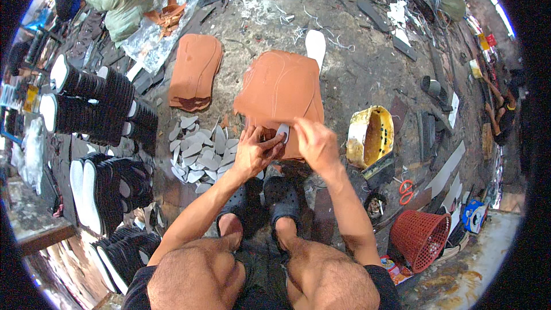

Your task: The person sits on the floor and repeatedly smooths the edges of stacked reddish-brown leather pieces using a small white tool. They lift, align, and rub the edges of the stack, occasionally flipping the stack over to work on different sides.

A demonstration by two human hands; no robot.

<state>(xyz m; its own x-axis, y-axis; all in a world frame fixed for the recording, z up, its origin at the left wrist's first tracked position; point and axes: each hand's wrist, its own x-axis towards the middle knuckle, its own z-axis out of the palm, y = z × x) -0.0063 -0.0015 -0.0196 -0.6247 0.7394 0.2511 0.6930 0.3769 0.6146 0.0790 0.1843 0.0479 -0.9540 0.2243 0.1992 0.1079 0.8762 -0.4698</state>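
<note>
Low in front of me lies a stack of brown sheets [279,83] with pale curved outlines on its top. My left hand [253,152] is at the stack's near edge, its thumb and fingers closed on a small grey oval piece [283,132]. Just right of it, my right hand [317,144] is over the sheets with fingers curled in a pinch; whatever they hold is too small or hidden to make out. Left of my hands is a loose pile of similar grey pieces [202,152]. A white sole-shaped piece [315,47] sticks out behind the stack.
A smaller brown stack [195,72] lies at the left. Farther left stand rows of dark soles [86,109] with white tops. On the right are a yellowed tub [357,138], orange-handled scissors [406,192] and a red basket [418,240]. Scraps litter the floor.
</note>
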